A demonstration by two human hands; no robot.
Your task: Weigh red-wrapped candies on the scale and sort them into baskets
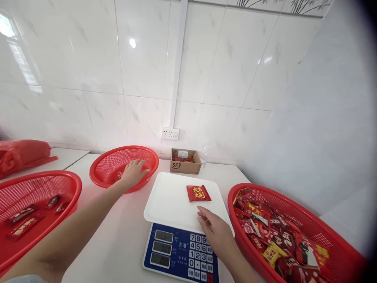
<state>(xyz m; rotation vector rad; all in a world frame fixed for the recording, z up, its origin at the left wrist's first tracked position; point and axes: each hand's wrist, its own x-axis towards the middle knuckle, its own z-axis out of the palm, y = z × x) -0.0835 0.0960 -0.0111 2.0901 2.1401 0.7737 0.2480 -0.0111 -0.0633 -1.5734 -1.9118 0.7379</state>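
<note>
A red snack packet (198,193) with yellow characters lies on the white pan (171,198) of a blue-faced weighing scale (181,251). My right hand (214,229) rests at the pan's front edge, fingers stretched out toward the packet, a little short of it and holding nothing. My left hand (134,173) reaches over the rim of the far red mesh basket (123,168), fingers spread and pointing down into it; nothing shows in its grasp.
A red basket (297,239) heaped with several red packets sits at the right. Another red basket (35,208) at the left holds a few packets. A small cardboard box (185,161) stands by the tiled wall. A red bag (22,155) lies far left.
</note>
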